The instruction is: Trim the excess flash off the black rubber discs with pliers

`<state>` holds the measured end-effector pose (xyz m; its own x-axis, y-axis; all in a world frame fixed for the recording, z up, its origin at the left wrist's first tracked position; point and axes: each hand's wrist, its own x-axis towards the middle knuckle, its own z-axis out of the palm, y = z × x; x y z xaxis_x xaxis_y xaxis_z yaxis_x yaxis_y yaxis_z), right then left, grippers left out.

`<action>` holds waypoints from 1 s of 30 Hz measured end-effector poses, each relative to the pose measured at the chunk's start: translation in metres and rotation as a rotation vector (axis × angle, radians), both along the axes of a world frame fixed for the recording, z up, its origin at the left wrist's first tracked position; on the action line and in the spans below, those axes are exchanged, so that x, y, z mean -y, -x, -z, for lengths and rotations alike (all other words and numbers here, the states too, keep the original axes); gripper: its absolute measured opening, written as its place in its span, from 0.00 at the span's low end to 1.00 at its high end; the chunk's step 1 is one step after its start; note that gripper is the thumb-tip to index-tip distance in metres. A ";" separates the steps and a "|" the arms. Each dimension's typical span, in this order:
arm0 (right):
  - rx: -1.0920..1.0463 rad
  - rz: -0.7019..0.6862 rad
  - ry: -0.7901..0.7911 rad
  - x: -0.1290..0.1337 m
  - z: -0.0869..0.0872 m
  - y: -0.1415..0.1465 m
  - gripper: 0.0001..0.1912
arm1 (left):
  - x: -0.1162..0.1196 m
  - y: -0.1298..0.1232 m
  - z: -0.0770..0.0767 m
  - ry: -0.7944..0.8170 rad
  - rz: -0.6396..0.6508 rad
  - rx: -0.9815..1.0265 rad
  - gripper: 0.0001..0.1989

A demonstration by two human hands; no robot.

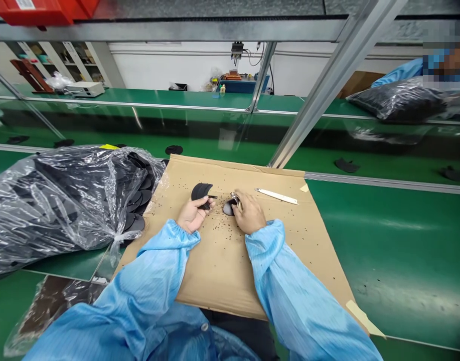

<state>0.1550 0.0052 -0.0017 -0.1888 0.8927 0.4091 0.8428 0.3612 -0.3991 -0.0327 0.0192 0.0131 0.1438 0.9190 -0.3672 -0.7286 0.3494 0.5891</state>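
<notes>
My left hand [195,214] is closed on a black curved plastic piece [201,190], held just above the brown cardboard [214,265]. A narrow dark tab sticks out from this piece toward the right. My right hand [248,213] has its fingers curled round a small shiny metal tool [235,197] that looks like a nail clipper; its lower part is hidden by the fingers. Under those fingers is another black rounded piece [228,207]; whether it is gripped or lies on the cardboard is unclear. Many tiny black bits are scattered between and around both hands.
A long white flat tool [277,196] lies right of my right hand. At left, a clear plastic bag [64,205] bulges with black pieces. A metal post [327,75] slants up behind the cardboard. Across the green belt [214,138], a person's blue sleeve [399,71] shows beside another bag [403,100].
</notes>
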 end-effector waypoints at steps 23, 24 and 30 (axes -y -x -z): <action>-1.126 0.088 0.185 0.021 -0.011 0.030 0.18 | 0.024 -0.011 0.001 -0.301 0.318 -0.207 0.24; -1.088 0.099 0.165 0.022 -0.010 0.032 0.17 | 0.024 -0.012 0.001 -0.301 0.321 -0.218 0.25; -0.833 0.133 0.048 0.028 -0.012 0.035 0.14 | 0.024 -0.013 0.001 -0.289 0.267 -0.276 0.22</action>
